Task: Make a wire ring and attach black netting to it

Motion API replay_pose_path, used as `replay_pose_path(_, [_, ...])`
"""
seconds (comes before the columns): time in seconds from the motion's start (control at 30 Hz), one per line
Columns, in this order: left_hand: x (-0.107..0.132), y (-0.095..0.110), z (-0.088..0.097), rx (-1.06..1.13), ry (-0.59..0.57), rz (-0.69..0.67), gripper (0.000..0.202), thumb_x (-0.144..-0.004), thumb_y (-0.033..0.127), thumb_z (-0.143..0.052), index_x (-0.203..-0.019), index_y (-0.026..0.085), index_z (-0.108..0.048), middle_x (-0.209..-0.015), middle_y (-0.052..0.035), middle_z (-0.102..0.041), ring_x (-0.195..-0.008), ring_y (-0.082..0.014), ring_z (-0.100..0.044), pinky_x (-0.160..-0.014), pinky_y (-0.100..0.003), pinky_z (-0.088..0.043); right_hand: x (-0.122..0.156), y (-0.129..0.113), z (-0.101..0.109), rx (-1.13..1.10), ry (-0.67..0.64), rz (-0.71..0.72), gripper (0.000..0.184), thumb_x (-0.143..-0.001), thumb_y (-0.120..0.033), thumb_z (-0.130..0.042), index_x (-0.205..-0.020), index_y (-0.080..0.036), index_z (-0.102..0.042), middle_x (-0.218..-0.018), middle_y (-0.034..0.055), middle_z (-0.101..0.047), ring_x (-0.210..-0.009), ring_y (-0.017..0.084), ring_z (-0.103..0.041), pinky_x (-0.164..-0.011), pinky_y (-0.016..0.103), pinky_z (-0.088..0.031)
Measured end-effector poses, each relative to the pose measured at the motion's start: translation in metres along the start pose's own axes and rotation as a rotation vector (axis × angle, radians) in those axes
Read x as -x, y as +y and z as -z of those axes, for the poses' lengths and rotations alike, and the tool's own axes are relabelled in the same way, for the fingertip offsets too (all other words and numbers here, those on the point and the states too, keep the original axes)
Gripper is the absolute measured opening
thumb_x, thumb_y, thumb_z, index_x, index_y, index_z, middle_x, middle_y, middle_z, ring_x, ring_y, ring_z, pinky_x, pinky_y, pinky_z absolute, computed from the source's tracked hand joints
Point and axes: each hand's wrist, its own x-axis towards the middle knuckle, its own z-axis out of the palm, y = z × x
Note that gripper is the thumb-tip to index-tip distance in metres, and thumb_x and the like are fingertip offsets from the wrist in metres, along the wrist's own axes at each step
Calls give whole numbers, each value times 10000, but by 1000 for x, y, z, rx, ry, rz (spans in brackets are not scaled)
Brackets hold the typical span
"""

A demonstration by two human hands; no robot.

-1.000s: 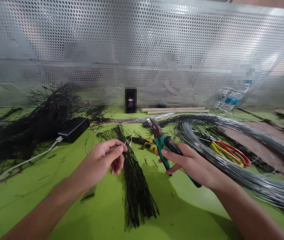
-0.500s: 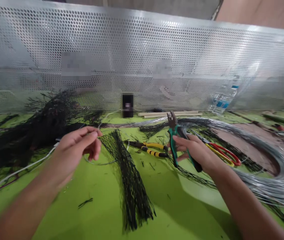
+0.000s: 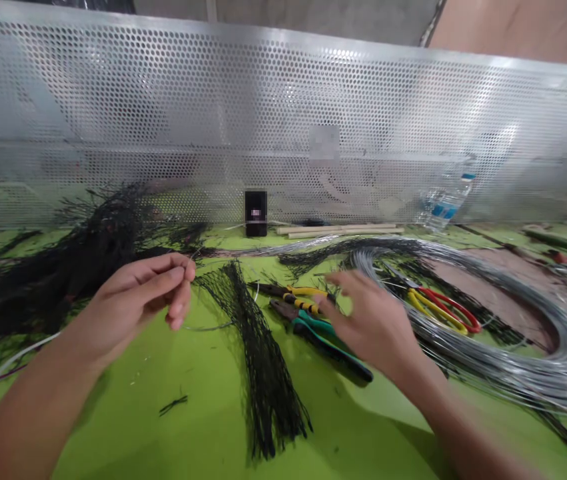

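My left hand pinches a thin wire between thumb and forefinger. A curved stretch of wire shows beyond the fingers, by a bundle of black netting lying on the green table. My right hand, slightly blurred, hovers with fingers apart and holds nothing. Just below it, green-and-black pliers rest on the table, jaws pointing left. Behind them lie yellow-and-black long-nose pliers, partly covered by the green ones.
A big coil of silvery wire fills the right side, with red-and-yellow-handled pliers lying inside it. Dark netting is heaped at left. A perforated metal panel runs along the back, near a black device and a plastic bottle.
My right hand has let go of the green-handled pliers, which now lie on the table instead of standing upright in its grasp. My left hand has shifted slightly left, still pinching the wire.
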Motion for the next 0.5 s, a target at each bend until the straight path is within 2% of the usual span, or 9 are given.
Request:
replay_pose_path(0.07, [0, -1, 2, 11, -53, 17, 200, -937, 341, -742, -895, 163, -662, -549, 34, -575, -478, -95, -565, -482, -170, -478, -16, 4, 10, -65, 188, 40, 454, -1038, -517, -402, -1314, -195, -564, -1278, 186, -653, -1082, 320, -674, -755, 444, -559])
replay_pose_path(0.13, [-1, -4, 5, 20, -82, 31, 218, -940, 360, -748, -891, 166, -662, -545, 40, -566, -473, -87, -554, -488, -164, -478, -32, 5, 16, -138, 333, 189, 516, -1020, -503, -457, -1428, -190, -506, -1413, 205, -585, -1269, 340, -607, -906, 491, -571])
replay_pose_path(0.17, [-2, -5, 7, 23, -94, 39, 232, -936, 372, -756, -887, 166, -663, -544, 41, -563, -471, -84, -545, -486, -161, -476, -39, 4, 16, -171, 363, 283, 543, -999, -483, -514, -1458, -193, -499, -1449, 203, -575, -1323, 350, -581, -961, 512, -563])
replay_pose_path(0.23, [-4, -9, 13, 26, -114, 58, 261, -927, 394, -767, -869, 163, -661, -540, 40, -554, -469, -79, -524, -477, -157, -467, -48, 0, 12, -199, 353, 433, 548, -966, -416, -595, -1460, -191, -529, -1446, 191, -618, -1349, 358, -586, -1026, 543, -548])
replay_pose_path(0.27, [-5, -10, 15, 26, -124, 67, 271, -923, 401, -773, -863, 161, -661, -539, 40, -550, -471, -78, -518, -474, -155, -465, -50, -2, 9, -194, 330, 463, 516, -966, -380, -598, -1442, -185, -550, -1418, 184, -654, -1329, 352, -612, -1040, 547, -546])
replay_pose_path(0.4, [-11, -18, 27, 21, -170, 108, 292, -900, 423, -792, -868, 161, -666, -514, 47, -520, -456, -87, -524, -473, -166, -467, -46, -7, -1, -160, 286, 446, 354, -980, -298, -573, -1296, -162, -653, -1254, 165, -760, -1190, 336, -711, -997, 528, -582])
replay_pose_path(0.5, [-14, -20, 31, 15, -212, 133, 311, -872, 431, -812, -826, 167, -655, -473, 58, -474, -419, -92, -515, -448, -173, -446, -40, -3, -3, -150, 243, 410, 383, -969, -317, -593, -1304, -142, -652, -1246, 175, -760, -1164, 354, -721, -952, 533, -599])
